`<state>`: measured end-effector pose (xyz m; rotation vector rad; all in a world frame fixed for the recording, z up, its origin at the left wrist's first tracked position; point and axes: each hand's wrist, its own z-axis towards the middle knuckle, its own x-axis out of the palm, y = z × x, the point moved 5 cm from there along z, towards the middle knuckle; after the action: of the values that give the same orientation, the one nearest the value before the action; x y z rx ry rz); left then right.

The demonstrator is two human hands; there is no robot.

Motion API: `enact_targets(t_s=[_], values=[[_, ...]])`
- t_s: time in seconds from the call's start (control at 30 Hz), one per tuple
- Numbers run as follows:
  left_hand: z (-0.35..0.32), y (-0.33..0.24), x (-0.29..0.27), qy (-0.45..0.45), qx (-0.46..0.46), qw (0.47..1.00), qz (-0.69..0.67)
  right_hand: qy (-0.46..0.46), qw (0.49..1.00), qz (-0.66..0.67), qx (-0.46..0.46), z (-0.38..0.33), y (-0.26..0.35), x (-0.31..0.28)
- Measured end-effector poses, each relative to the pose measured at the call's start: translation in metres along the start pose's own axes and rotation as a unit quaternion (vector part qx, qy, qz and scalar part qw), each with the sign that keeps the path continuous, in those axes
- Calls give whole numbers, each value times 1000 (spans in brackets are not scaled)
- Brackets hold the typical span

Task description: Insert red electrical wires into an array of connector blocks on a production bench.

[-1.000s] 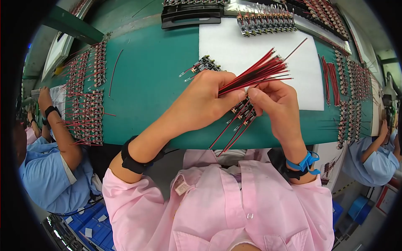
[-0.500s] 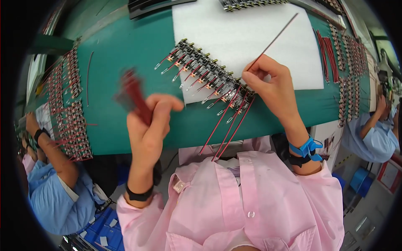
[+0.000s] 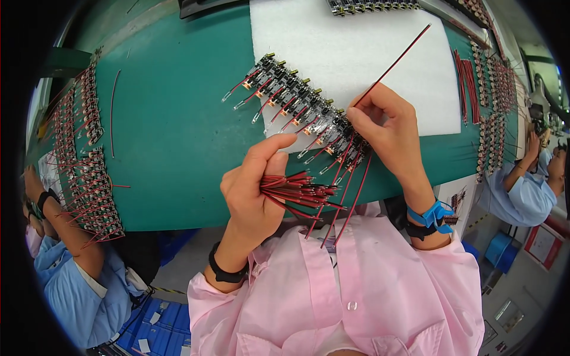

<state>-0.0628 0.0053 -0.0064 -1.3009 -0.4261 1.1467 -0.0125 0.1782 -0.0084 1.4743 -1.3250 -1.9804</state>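
Note:
A row of small circuit boards [image 3: 297,98] lies slantwise across the green table and a white foam sheet [image 3: 350,41]. Short red-and-black wires with clear tips stick out along its near side, and longer wires trail from its right end toward me. My left hand [image 3: 255,187] is closed around a bundle of red-and-black wires [image 3: 300,191], their bare ends fanned out to the right, below the row. At the row's right end, my right hand [image 3: 383,121] pinches a single red-and-black wire [image 3: 396,58] that points up and away; its lower end is hidden by my fingers.
On the left of the green table [image 3: 172,130] sit more wired boards [image 3: 98,190] and one loose wire [image 3: 114,113]. At right lie a wire bundle [image 3: 469,89] and further board rows [image 3: 496,118]. Another row [image 3: 374,6] is at the back. Co-workers in blue sit on both sides.
My left hand has swung right and toward me with the wire bundle, whose ends now point at the board row. The right hand stays at the row's end, still pinching the wire.

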Motion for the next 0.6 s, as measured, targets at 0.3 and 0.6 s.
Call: enact_targets(t_s=[0.3, 0.6], values=[[1, 10, 0, -7, -16, 998, -54, -1, 1000, -29, -12, 1, -1, 2], [-1, 14, 0, -23, -22, 998, -49, -23, 999, -23, -7, -1, -3, 3]])
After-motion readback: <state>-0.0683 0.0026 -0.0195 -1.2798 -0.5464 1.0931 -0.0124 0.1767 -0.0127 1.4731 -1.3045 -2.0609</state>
